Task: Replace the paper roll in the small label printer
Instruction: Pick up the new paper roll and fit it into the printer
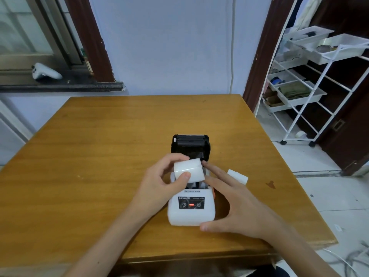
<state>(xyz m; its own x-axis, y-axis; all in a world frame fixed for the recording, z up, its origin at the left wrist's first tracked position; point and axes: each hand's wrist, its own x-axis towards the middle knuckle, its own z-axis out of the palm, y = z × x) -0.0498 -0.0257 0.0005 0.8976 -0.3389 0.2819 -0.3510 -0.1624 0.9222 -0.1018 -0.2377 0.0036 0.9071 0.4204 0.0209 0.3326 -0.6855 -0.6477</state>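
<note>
The small white label printer [187, 208] sits on the wooden table [99, 156], near the front edge, with its long way running from the person toward the wall. Its black lid [190, 145] is open and stands up at the far end, facing back at the person, and a little red light glows on the front panel. The left hand [159, 182] is grasping one white paper roll [189, 170] between thumb and fingers, just above the open paper bay. The roll lies on its side, with its long way going left to right across the printer, tipped up a bit at the right. The right hand [235, 204] is spread out and loose, resting along the right side of the printer with the thumb at the front corner and a finger by the bay. A second white roll [238, 176] lies on the table just right of that hand. So there are two rolls, one printer and two hands
</note>
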